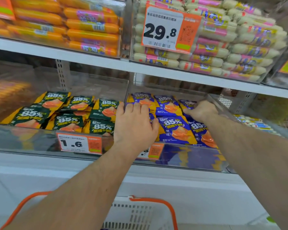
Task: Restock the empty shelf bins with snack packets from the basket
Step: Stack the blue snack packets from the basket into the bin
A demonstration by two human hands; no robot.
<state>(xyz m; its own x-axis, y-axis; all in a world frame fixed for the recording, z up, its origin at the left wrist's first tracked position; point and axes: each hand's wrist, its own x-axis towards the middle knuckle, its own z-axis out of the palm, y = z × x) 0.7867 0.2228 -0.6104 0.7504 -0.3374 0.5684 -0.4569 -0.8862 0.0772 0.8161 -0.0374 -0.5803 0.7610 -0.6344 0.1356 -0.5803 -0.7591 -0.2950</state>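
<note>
Up on the middle shelf, both hands are reaching into the clear bin (186, 156) that is holding the purple snack packets (176, 130). The left hand (135, 123) is lying palm-down on the packets at the bin's left side, its fingers straight and close together, their tips pressing on a purple packet at the back, the thumb stretching out toward the front-row packets. The right hand (201, 110) is resting farther back and to the right, fingers loosely curled over the rear packets near the bin's clear right wall; whether it is gripping one, I cannot tell. Just left of the left hand, a neighbouring clear bin (23, 140) is carrying green snack packets (68, 120) in overlapping rows, with a 1.6 price tag (78, 143) sitting on its front. Above the hands, upper bins are holding orange sausages (90, 27) and pale sausages (239, 52), the latter behind a 29.8 price tag (166, 29). Below the forearms, the white basket (136, 214) with orange handles is sitting low; its contents are not showing.
</note>
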